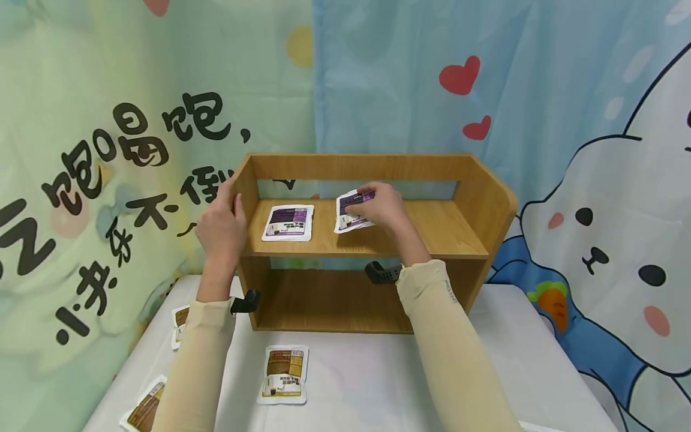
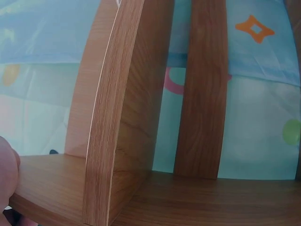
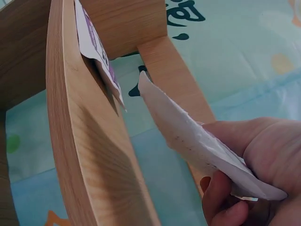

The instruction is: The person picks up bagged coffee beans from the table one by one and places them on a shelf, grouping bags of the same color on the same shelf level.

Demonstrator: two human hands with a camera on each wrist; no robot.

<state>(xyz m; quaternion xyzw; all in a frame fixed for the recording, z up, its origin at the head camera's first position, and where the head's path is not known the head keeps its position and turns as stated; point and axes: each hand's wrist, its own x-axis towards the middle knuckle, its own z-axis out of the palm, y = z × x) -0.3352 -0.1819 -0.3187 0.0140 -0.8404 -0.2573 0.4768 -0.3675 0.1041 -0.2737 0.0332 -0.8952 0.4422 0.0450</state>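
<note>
My right hand [image 1: 382, 207] pinches a white-edged packet with a purple label [image 1: 351, 211] by its right side, tilted over the upper shelf [image 1: 426, 231]. In the right wrist view the packet [image 3: 193, 141] shows its pale side between thumb and fingers. A second purple packet [image 1: 288, 222] lies flat on the same shelf, to the left. My left hand [image 1: 222, 225] grips the left side panel of the wooden rack [image 1: 358, 167]; in the left wrist view only a bit of the hand [image 2: 7, 169] shows at the left edge.
On the white table [image 1: 356, 384] in front of the rack lies a brown-labelled packet [image 1: 284, 375]. Two more brown packets, one near [image 1: 144, 408] and one farther back [image 1: 180, 324], are partly covered by the left arm. A printed curtain [image 1: 378, 72] hangs behind.
</note>
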